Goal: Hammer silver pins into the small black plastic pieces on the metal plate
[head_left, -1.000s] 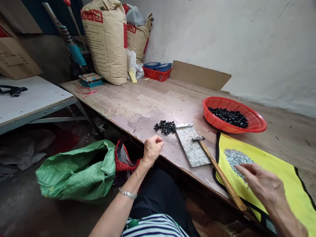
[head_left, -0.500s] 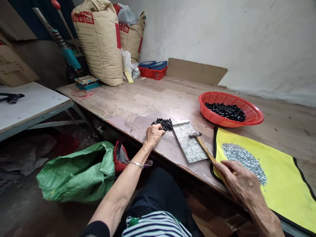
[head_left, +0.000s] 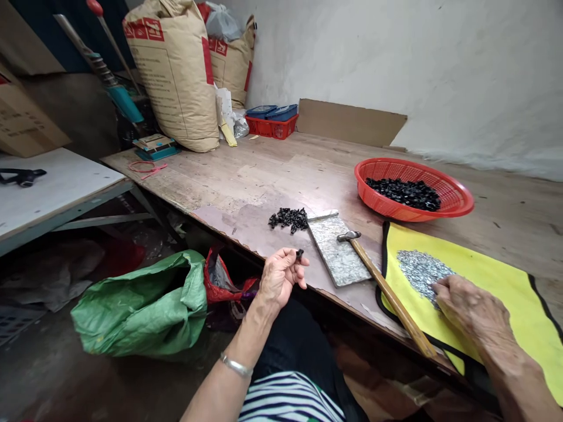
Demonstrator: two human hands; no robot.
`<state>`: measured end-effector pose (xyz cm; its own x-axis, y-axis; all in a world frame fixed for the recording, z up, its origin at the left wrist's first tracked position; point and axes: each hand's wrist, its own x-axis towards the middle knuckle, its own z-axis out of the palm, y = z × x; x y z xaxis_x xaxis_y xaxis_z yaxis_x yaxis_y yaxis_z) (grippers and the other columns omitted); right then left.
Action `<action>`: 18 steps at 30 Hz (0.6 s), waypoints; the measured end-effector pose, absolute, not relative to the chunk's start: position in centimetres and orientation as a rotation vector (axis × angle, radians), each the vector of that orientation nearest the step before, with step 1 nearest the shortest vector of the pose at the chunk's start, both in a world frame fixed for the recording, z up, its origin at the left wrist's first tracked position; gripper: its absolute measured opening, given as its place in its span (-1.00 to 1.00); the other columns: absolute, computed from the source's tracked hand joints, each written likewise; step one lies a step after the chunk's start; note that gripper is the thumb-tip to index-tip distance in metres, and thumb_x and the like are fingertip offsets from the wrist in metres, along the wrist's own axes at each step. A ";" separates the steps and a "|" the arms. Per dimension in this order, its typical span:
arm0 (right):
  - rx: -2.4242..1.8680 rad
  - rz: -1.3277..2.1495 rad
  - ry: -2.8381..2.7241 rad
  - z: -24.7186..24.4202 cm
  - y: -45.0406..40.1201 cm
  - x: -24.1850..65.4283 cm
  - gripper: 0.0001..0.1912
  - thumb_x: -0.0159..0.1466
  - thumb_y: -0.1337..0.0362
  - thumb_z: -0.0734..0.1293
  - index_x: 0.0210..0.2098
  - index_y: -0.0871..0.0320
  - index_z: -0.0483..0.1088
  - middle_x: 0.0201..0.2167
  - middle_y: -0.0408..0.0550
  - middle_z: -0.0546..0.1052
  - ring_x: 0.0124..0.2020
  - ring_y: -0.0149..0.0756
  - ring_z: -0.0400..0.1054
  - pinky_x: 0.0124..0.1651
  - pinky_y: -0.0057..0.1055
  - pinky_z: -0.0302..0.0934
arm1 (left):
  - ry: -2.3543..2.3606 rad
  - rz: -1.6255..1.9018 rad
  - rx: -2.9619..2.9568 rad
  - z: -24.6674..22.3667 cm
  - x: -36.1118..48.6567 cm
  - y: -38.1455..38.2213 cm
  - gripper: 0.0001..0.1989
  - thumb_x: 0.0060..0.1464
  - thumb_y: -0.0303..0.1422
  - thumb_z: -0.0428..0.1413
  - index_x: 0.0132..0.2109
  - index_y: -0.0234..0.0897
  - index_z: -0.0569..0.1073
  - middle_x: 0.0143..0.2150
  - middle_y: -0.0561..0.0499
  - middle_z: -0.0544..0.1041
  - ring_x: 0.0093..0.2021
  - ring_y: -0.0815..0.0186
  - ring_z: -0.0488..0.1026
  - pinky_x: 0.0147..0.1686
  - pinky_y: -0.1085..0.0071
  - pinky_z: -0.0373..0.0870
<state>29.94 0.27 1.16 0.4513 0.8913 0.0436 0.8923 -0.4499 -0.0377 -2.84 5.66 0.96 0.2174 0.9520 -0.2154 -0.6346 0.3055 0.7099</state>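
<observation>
My left hand (head_left: 281, 278) is raised over the bench edge, pinching a small black plastic piece (head_left: 299, 254) between its fingertips. A loose heap of similar black pieces (head_left: 288, 218) lies on the bench just beyond that hand, next to a speckled stone slab (head_left: 337, 249). A wooden-handled hammer (head_left: 387, 299) rests across the slab's edge. My right hand (head_left: 468, 308) is pressed at the edge of a pile of small silver metal pieces (head_left: 421, 272) on a yellow mat (head_left: 497, 275). Its fingertips are partly hidden, so any held piece cannot be seen.
A red plastic basket (head_left: 457, 193) holding black pieces stands beyond the mat. Below the bench edge sit a green woven sack (head_left: 141, 305) and a red bag (head_left: 217, 281). Kraft paper sacks (head_left: 169, 76) and a red crate (head_left: 271, 126) stand at the back, against a white wall.
My left hand has moved back from the black heap and now holds a black piece up. My right hand has moved from near the hammer handle onto the silver pile.
</observation>
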 end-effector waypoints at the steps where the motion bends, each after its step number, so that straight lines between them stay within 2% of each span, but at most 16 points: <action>1: -2.651 0.007 -1.618 1.3 0.4 30.2 -0.77 0.17 0.24 0.23 -0.60 0.08 0.17 -0.60 0.00 0.36 -0.65 -0.36 0.13 -0.47 -0.36 0.00 | 0.702 1.173 0.507 1.1 -2.6 5.1 -0.76 -0.10 -0.32 0.21 -0.36 -0.36 0.33 -0.50 -0.06 0.49 -0.65 0.44 0.31 -0.78 0.52 0.32; 4: -2.672 0.077 -1.685 1.5 0.8 30.8 -0.76 0.14 0.29 0.25 -0.61 0.08 0.13 -0.65 -0.07 0.29 -0.70 -0.44 0.03 -0.50 -0.37 -0.04 | 0.687 1.173 0.461 1.5 -2.1 3.9 -0.80 -0.04 -0.34 0.17 -0.33 -0.36 0.33 -0.53 -0.07 0.49 -0.68 0.42 0.30 -0.82 0.52 0.30; 10: -2.596 0.020 -1.847 1.6 0.7 30.7 -0.80 0.11 0.43 0.23 -0.60 0.11 0.17 -0.59 -0.07 0.33 -0.64 -0.40 0.09 -0.50 -0.39 -0.09 | 0.649 1.140 0.430 1.7 -1.8 2.4 -0.81 -0.03 -0.34 0.17 -0.36 -0.37 0.34 -0.56 -0.05 0.47 -0.70 0.42 0.28 -0.84 0.52 0.28; 15: -2.586 -0.123 -1.854 1.0 0.6 31.0 -0.73 0.13 0.44 0.22 -0.63 0.10 0.09 -0.67 -0.11 0.28 -0.67 -0.38 0.08 -0.54 -0.41 -0.12 | 0.611 1.100 0.409 1.6 -1.6 1.8 -0.78 -0.06 -0.33 0.21 -0.39 -0.38 0.35 -0.54 -0.07 0.47 -0.67 0.42 0.30 -0.82 0.50 0.32; 18: -2.557 -0.219 -1.834 1.2 0.2 31.1 -0.75 0.16 0.42 0.20 -0.63 0.12 0.16 -0.66 -0.09 0.31 -0.67 -0.35 0.14 -0.54 -0.43 -0.09 | 0.623 1.094 0.415 1.8 -1.5 1.6 -0.75 -0.11 -0.33 0.25 -0.42 -0.39 0.35 -0.54 -0.07 0.48 -0.67 0.44 0.30 -0.81 0.52 0.32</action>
